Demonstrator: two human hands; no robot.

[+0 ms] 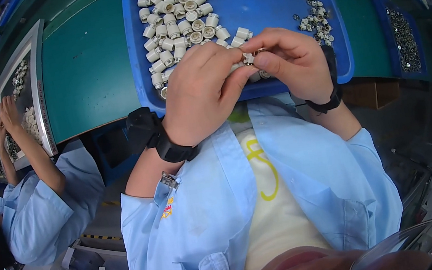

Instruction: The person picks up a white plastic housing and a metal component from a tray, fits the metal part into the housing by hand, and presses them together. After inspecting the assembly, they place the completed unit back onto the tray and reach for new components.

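Observation:
Both my hands meet over the near edge of a blue plastic tray [257,0]. Between my fingertips is a small white part with metal on it [249,59]. My right hand [297,64] pinches it between thumb and fingers. My left hand [205,83] is closed against the same spot, its thumb and forefinger pressed toward the part; its grip is partly hidden. Many white cylindrical sockets [172,29] lie heaped along the tray's left side, some with their hollow ends up. Small white pieces with metal bits [317,25] are strewn along its right side.
The tray stands on a green bench top [88,64]. A blue bin of small metal parts [403,40] is at the right. At the left, a co-worker's hands [10,112] reach over a metal-framed tray [41,88]. A cardboard box [372,94] sits below the bench's right part.

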